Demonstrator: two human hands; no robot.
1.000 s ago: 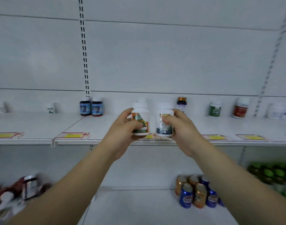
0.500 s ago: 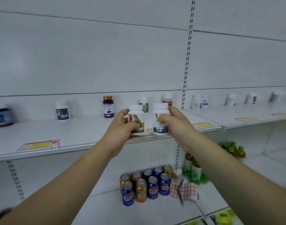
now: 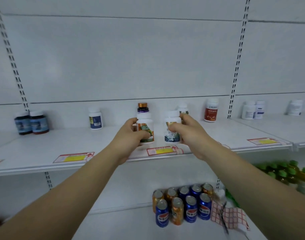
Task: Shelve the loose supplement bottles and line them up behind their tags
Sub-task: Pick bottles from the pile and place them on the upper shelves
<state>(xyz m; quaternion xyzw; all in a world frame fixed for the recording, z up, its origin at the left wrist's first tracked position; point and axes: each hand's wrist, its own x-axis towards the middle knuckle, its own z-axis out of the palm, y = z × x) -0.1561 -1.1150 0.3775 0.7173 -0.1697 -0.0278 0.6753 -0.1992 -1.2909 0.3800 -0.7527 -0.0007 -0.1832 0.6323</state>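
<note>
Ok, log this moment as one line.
left hand: grips orange-label bottle | right hand: grips blue-label bottle | bottles: upright, side by side | place: upper shelf front, by price tag | set down: unclear

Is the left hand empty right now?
No, the left hand grips a white bottle with an orange and green label, while the right hand holds a blue-labelled bottle.

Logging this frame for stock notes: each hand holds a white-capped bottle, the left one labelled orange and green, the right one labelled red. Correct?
Not quite: the head view shows the right hand holding a blue-and-white-labelled bottle, not a red one. The red-labelled bottle stands untouched at the back of the shelf. The rest holds.
</note>
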